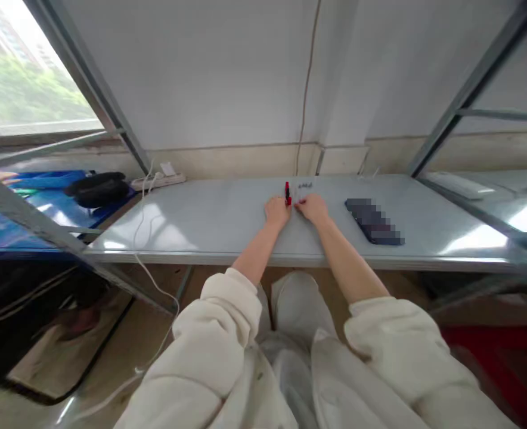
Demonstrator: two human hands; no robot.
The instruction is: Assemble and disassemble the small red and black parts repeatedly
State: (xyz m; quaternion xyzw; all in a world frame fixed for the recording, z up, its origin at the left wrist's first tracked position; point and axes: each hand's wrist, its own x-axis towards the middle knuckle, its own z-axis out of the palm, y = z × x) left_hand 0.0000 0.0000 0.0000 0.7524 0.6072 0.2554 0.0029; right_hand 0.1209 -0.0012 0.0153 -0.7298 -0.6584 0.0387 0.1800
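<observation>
Near the middle of the grey tabletop point(219, 202), a small red and black object point(287, 193) stands beside the fingertips of my left hand point(276, 211). That hand's fingers are closed at the object's lower red end. My right hand point(312, 208) is just to the right, its thumb and fingers pinched around something too small to make out. A narrow gap parts the two hands. Several small dark pieces point(305, 186) lie behind my right hand, close to the wall.
A dark, partly pixelated flat object point(374, 221) lies right of my right arm. A power strip point(160, 180) with a white cable sits at the back left. Metal frame posts rise at both sides. A black bag point(98, 189) rests on the blue surface at the left.
</observation>
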